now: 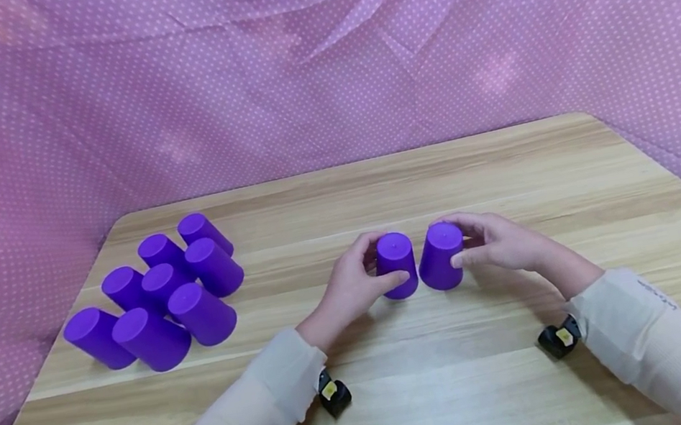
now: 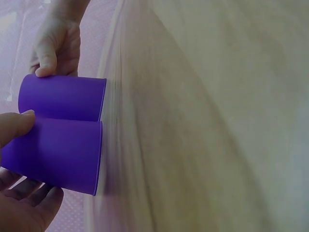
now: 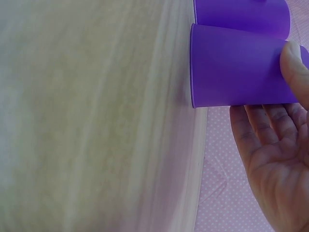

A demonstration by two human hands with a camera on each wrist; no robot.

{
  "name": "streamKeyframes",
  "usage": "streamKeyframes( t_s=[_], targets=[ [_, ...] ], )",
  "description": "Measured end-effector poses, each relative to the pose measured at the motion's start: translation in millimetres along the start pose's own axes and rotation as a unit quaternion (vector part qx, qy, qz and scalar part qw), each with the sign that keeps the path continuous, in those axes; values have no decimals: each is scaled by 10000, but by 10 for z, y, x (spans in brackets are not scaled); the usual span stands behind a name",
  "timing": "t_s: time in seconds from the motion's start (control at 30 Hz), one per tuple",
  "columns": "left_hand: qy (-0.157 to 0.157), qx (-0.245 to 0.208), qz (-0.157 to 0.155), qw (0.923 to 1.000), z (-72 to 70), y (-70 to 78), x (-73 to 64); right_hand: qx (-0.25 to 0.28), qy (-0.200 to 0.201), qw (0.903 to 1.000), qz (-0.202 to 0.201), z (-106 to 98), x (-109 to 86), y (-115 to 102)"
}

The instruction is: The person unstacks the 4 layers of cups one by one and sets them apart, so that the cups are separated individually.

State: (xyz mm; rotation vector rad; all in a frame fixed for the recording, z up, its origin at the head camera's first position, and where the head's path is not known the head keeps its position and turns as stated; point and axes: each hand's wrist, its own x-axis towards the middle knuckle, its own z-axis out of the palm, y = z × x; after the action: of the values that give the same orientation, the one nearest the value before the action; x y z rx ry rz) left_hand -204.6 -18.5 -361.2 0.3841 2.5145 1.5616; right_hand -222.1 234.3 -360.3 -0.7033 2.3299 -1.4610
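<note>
Two purple cups stand upside down side by side at the middle of the wooden table, rims close together. My left hand grips the left cup, thumb across its near side and fingers behind. The right cup is in my right hand, with the thumb on its near right side and fingers round the back. In the left wrist view, the left thumb lies on the nearer cup. The right wrist view shows the right thumb against its cup and fingers underneath.
Several more purple cups stand upside down in a cluster on the left of the table. A pink dotted cloth hangs behind and at both sides. Small black cameras are strapped to both wrists.
</note>
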Motion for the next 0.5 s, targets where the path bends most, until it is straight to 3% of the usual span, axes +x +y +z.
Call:
streamKeyframes(
  t_s=[0.23,0.5],
  targets=[
    [120,81,41,9999,-100,18,-34,-63,13,10000,-32,-3,1,2],
    [576,-156,279,9978,-425,15,-114,-85,15,10000,-2,-2,-8,-15]
  ],
)
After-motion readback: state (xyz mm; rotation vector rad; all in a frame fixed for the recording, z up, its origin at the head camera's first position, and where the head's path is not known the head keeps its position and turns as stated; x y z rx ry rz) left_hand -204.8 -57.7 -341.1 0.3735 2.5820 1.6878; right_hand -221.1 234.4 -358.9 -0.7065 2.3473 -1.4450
